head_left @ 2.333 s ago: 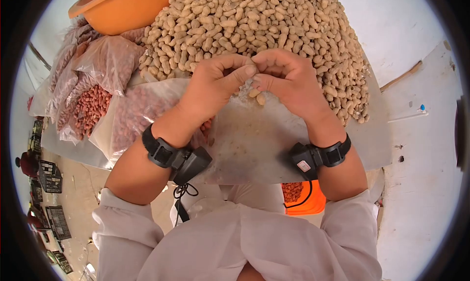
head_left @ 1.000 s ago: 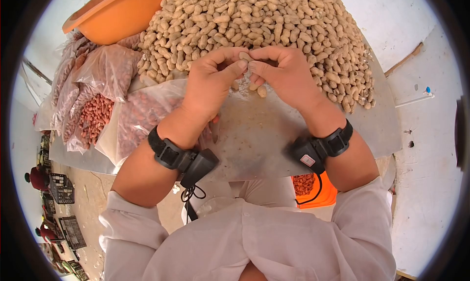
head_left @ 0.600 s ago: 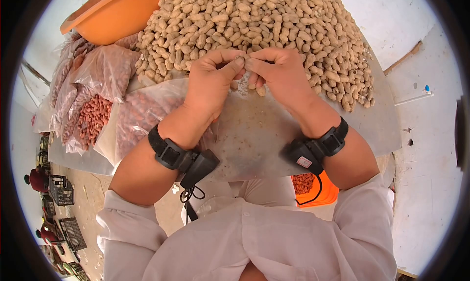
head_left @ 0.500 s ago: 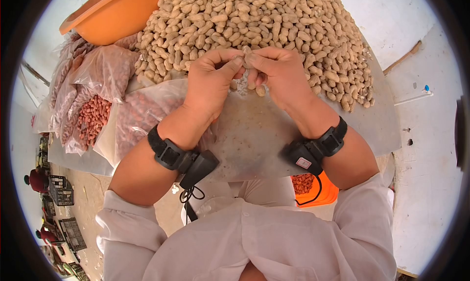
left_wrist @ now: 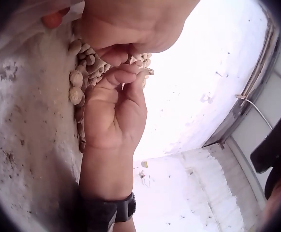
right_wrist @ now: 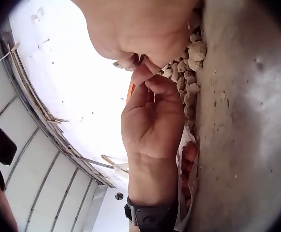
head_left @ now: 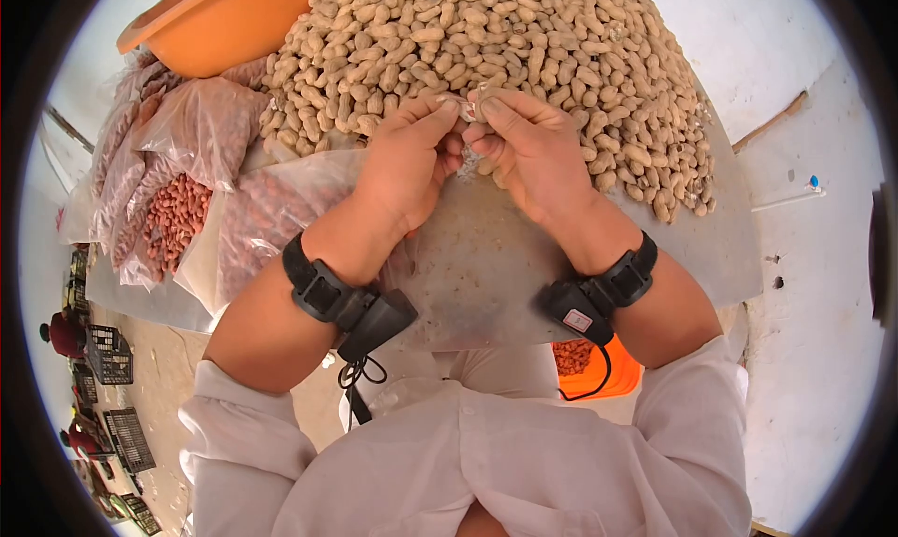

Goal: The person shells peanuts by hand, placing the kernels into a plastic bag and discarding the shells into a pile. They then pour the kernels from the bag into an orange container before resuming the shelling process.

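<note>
Over the near edge of the peanut pile (head_left: pixel 486 41), both hands meet fingertip to fingertip. Between them is a cracked peanut (head_left: pixel 469 112), its pale shell inside and a bit of reddish kernel showing. My left hand (head_left: pixel 404 158) pinches one side of it between thumb and forefinger. The right hand (head_left: pixel 543 153) pinches the shell from the other side, thumb on top. In the left wrist view the right hand (left_wrist: pixel 114 113) has its fingers bent towards the left; a piece of shell (left_wrist: pixel 150 72) sticks out at its fingertips. The other fingers of both hands curl below.
Clear bags of red kernels (head_left: pixel 192 125) lie left, with loose kernels (head_left: pixel 176 214) at an opening. An orange basin (head_left: pixel 224 27) stands behind them. The metal tabletop (head_left: pixel 477 266) runs under the forearms. An orange container (head_left: pixel 599 373) holds reddish bits below the table edge.
The peanut between the fingertips, whole-looking a second ago, now shows its pale inside and some red. The right hand has turned slightly over it; both hands stay at the pile's edge.
</note>
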`<state>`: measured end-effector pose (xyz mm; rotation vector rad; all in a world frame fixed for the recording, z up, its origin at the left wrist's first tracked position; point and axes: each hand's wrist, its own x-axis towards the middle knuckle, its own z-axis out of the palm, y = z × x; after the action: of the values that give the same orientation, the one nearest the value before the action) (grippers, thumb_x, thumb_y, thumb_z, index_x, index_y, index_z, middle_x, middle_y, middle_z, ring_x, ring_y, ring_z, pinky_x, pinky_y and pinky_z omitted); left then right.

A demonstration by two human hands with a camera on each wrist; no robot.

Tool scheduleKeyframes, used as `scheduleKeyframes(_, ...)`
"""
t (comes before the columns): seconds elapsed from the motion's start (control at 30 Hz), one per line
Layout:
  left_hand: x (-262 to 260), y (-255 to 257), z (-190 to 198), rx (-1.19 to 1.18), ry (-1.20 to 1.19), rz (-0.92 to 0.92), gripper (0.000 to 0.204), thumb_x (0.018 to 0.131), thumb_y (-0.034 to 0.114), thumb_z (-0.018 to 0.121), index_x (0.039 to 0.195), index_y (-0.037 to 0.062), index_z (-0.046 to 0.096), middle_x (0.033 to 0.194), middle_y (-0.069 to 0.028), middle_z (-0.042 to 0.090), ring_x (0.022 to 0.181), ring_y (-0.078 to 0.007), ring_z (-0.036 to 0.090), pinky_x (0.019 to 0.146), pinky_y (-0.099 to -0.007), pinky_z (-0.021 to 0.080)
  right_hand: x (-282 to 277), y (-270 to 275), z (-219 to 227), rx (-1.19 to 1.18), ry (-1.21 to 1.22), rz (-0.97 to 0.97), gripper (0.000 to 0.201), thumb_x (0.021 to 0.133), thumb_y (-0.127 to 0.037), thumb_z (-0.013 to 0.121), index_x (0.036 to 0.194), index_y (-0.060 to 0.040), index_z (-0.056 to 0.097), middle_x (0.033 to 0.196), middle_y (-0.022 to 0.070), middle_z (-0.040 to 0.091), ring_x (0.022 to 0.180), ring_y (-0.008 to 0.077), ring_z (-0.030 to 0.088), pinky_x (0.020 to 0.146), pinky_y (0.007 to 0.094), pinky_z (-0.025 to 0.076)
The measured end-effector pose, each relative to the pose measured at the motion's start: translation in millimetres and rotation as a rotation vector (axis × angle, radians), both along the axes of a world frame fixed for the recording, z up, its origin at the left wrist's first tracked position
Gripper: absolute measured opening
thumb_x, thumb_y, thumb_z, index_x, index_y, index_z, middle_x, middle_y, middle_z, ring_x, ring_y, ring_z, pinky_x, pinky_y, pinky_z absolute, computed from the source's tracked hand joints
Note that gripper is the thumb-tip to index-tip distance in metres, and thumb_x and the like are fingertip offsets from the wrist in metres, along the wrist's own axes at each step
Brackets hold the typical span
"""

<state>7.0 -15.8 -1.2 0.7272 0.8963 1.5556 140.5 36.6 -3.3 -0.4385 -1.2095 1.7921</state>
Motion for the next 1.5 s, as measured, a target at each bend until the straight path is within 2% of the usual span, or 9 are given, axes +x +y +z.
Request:
scheduleKeyframes(0.07, -2.2, -0.3, 0.6, -0.082, -0.064, -0.08, 0.015, 0.095, 0.015, 0.045, 0.092, 0.0044, 0.055, 0.079, -0.0018, 0.054, 0.062, -0.0092, 0.046, 0.056, -0.0202, 0.039, 1.7, -3.2, 6.1, 0.136, -0.217, -0.077, 0.016, 0.089, -0.009, 0.057, 0.097, 0.0023, 0.065, 0.087, 0.0074, 0.063, 0.072, 0.0126, 0.06, 0.067, 0.0242, 0.05)
scheduleKeyframes(0.27, -8.5, 2.0, -3.1, -0.182, -0.3, -0.208, 0.017, 0.094, 0.017, 0.04, 0.091, 0.0045, 0.051, 0.079, -0.0023, 0.051, 0.061, -0.0094, 0.043, 0.05, -0.0199, 0.036, 5.0, 4.6, 9.1, 1.141, -0.489, -0.3, 0.014, 0.084, -0.007, 0.058, 0.093, 0.0008, 0.066, 0.088, 0.0089, 0.062, 0.079, 0.0213, 0.06, 0.072, 0.0302, 0.049)
scheduleKeyframes(0.37, -8.8, 2.2, -3.8, -0.197, -0.309, -0.224, 0.016, 0.094, 0.017, 0.042, 0.09, 0.0042, 0.051, 0.078, -0.0023, 0.051, 0.059, -0.0094, 0.041, 0.048, -0.0196, 0.034, 8.0, 3.6, 13.5, 1.147, -0.502, -0.259, 0.015, 0.082, -0.005, 0.058, 0.094, -0.0003, 0.066, 0.088, 0.0104, 0.062, 0.084, 0.0248, 0.059, 0.073, 0.0311, 0.048)
scheduleKeyframes(0.57, -4.8, -1.9, 4.3, -0.156, -0.189, -0.012, 0.015, 0.092, 0.018, 0.048, 0.093, 0.0039, 0.053, 0.066, 0.0015, 0.043, 0.053, -0.0081, 0.035, 0.046, -0.0208, 0.028, 20.8, 5.0, 23.5, 0.606, -0.457, -0.177, 0.017, 0.086, -0.012, 0.057, 0.092, 0.0015, 0.065, 0.08, 0.0071, 0.063, 0.069, 0.0139, 0.06, 0.061, 0.0273, 0.047)
scheduleKeyframes(0.67, -9.6, -2.1, 4.9, -0.062, -0.184, 0.044, 0.016, 0.092, 0.019, 0.048, 0.093, 0.0038, 0.054, 0.061, 0.0035, 0.038, 0.051, -0.008, 0.031, 0.046, -0.0226, 0.025, 29.2, 9.6, 31.1, 0.581, -0.534, -0.021, 0.019, 0.087, -0.015, 0.058, 0.091, 0.0018, 0.066, 0.072, 0.0046, 0.062, 0.062, 0.0094, 0.058, 0.057, 0.0257, 0.046)
scheduleKeyframes(0.87, -14.0, -3.2, 6.2, -0.016, -0.21, 0.033, 0.02, 0.095, 0.02, 0.043, 0.096, 0.0034, 0.054, 0.061, 0.0038, 0.035, 0.052, -0.0085, 0.03, 0.047, -0.0225, 0.026, 26.9, 10.7, 26.7, 0.717, -0.843, 0.159, 0.019, 0.088, -0.014, 0.057, 0.095, 0.0011, 0.065, 0.076, 0.0041, 0.062, 0.068, 0.0094, 0.057, 0.059, 0.0232, 0.045)
scheduleKeyframes(1.07, -12.9, -2.6, 5.6, 0.002, -0.188, 0.031, 0.022, 0.096, 0.021, 0.041, 0.096, 0.0028, 0.054, 0.061, 0.0034, 0.036, 0.053, -0.0086, 0.03, 0.048, -0.0229, 0.027, 26.5, 14.3, 13.5, 1.313, -0.972, -0.047, 0.024, 0.074, -0.004, 0.059, 0.096, -0.0037, 0.065, 0.087, 0.0101, 0.058, 0.08, 0.0243, 0.058, 0.07, 0.033, 0.047)
scheduleKeyframes(1.37, -12.7, -0.1, 2.1, 0.023, -0.161, 0.004, 0.021, 0.096, 0.02, 0.043, 0.095, 0.0026, 0.055, 0.063, 0.0027, 0.04, 0.053, -0.0084, 0.031, 0.049, -0.023, 0.027, 22.4, 13.2, 10.6, 1.296, -1.101, -0.007, 0.022, 0.07, -0.004, 0.055, 0.088, -0.006, 0.067, 0.088, 0.0125, 0.058, 0.087, 0.032, 0.058, 0.076, 0.0392, 0.047)
scheduleKeyframes(1.5, -13.5, -1.5, 4.0, 0.004, -0.145, 0.003, 0.02, 0.095, 0.019, 0.046, 0.1, 0.0021, 0.056, 0.066, 0.0028, 0.043, 0.054, -0.0072, 0.033, 0.049, -0.0216, 0.028, 24.3, 14.2, 18.0, 1.141, -0.957, -0.155, 0.017, 0.072, -0.005, 0.058, 0.087, -0.0056, 0.066, 0.083, 0.0112, 0.06, 0.079, 0.0242, 0.061, 0.07, 0.0342, 0.049)
